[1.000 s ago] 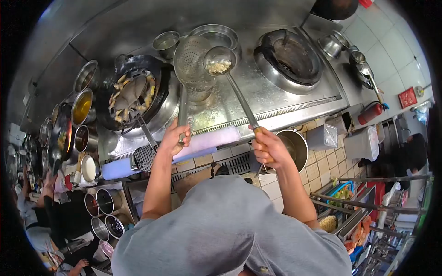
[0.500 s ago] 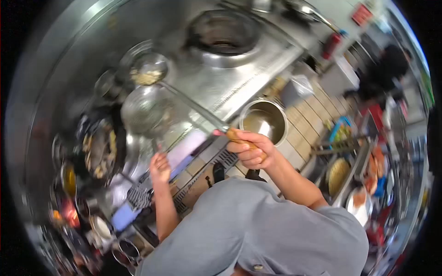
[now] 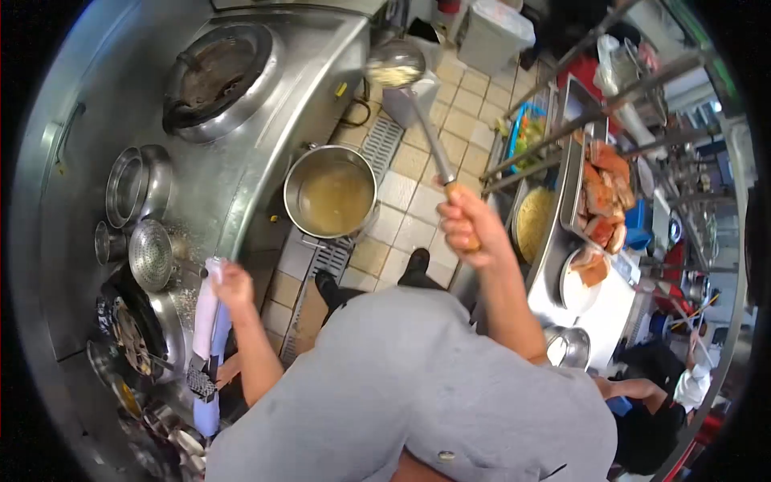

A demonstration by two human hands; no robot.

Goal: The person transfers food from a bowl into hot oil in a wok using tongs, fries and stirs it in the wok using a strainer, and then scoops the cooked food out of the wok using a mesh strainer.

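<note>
My right hand (image 3: 468, 226) is wrapped round the wooden handle of a long ladle (image 3: 434, 145). Pale pieces of food lie in its bowl, which is held out over the floor beyond the metal pot (image 3: 365, 161) of cloudy yellowish liquid. On the left, my left hand (image 3: 234, 287) is closed, slightly blurred, with its fingers at the handle end of a perforated skimmer (image 3: 150, 255). The skimmer's round head sits over the steel stove top (image 3: 193, 181). Beneath that hand, a white cloth (image 3: 206, 313) hangs along the stove edge.
A wok burner (image 3: 217, 80) is at the upper left, with steel bowls (image 3: 132, 186) and a dark wok (image 3: 132, 325) along the stove. To the right, a counter carries a tray of orange-brown meat (image 3: 606, 197) and a yellow round of food (image 3: 532, 225). A person (image 3: 650, 394) works at far right.
My view has turned rightward. The ladle with its food has swung from above the stove, past its edge, to over the floor. My left hand has stayed by the skimmer.
</note>
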